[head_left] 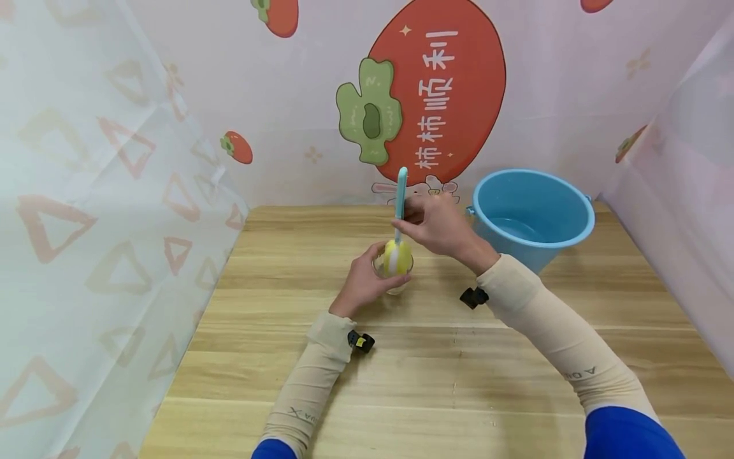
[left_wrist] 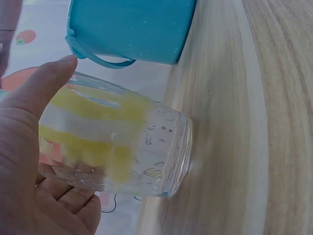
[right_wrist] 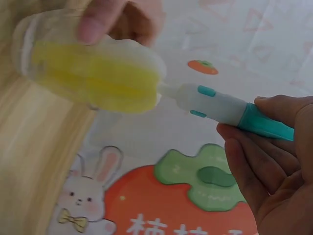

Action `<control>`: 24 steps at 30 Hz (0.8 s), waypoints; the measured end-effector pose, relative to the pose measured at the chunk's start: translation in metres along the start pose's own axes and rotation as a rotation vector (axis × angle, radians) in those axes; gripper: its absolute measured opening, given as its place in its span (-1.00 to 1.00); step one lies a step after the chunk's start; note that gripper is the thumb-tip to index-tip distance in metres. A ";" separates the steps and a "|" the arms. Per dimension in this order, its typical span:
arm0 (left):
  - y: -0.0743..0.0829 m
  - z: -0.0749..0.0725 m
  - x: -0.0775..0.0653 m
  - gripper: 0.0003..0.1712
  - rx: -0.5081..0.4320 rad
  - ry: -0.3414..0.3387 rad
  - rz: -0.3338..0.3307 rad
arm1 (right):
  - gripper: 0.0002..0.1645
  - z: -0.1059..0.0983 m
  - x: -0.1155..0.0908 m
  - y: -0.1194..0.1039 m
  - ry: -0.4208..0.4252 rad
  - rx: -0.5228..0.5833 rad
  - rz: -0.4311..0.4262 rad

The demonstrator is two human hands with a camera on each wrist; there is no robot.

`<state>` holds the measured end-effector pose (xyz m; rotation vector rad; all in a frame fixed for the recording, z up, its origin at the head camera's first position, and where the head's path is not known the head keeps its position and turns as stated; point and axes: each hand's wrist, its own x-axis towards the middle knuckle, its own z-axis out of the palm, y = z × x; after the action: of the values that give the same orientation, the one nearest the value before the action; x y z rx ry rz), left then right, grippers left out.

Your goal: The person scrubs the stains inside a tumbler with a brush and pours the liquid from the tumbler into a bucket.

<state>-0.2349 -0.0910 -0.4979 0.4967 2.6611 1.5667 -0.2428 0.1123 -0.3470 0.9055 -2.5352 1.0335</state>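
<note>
A clear drinking glass (left_wrist: 164, 152) is held by my left hand (head_left: 365, 278), thumb on one side and fingers round the other. Its base is close to the wooden table; whether it touches is unclear. Inside the glass sits the yellow and white sponge head (head_left: 397, 258) of a bottle brush, seen through the wall in both wrist views. My right hand (head_left: 440, 224) pinches the brush's teal and white handle (right_wrist: 217, 105) between thumb and fingers above the glass. In the head view the handle stands nearly upright.
A light blue bucket (head_left: 530, 256) stands at the back right of the table (head_left: 401, 395), beside the right hand. Printed curtains rise at the back and both sides. Small wet drops lie on the wood in front of the hands.
</note>
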 end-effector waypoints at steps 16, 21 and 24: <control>0.000 -0.001 0.001 0.02 -0.017 -0.003 0.022 | -0.74 -0.026 0.010 -0.019 0.030 0.030 -0.091; 0.000 -0.002 0.001 0.02 -0.007 -0.003 0.016 | -0.73 -0.028 0.011 -0.020 0.005 -0.007 -0.081; 0.000 -0.001 0.001 0.00 -0.004 0.001 0.002 | -0.72 -0.023 0.008 -0.015 -0.007 -0.024 -0.063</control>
<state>-0.2363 -0.0912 -0.4970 0.4984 2.6591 1.5728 -0.2395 0.1168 -0.3191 0.9766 -2.5022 0.9806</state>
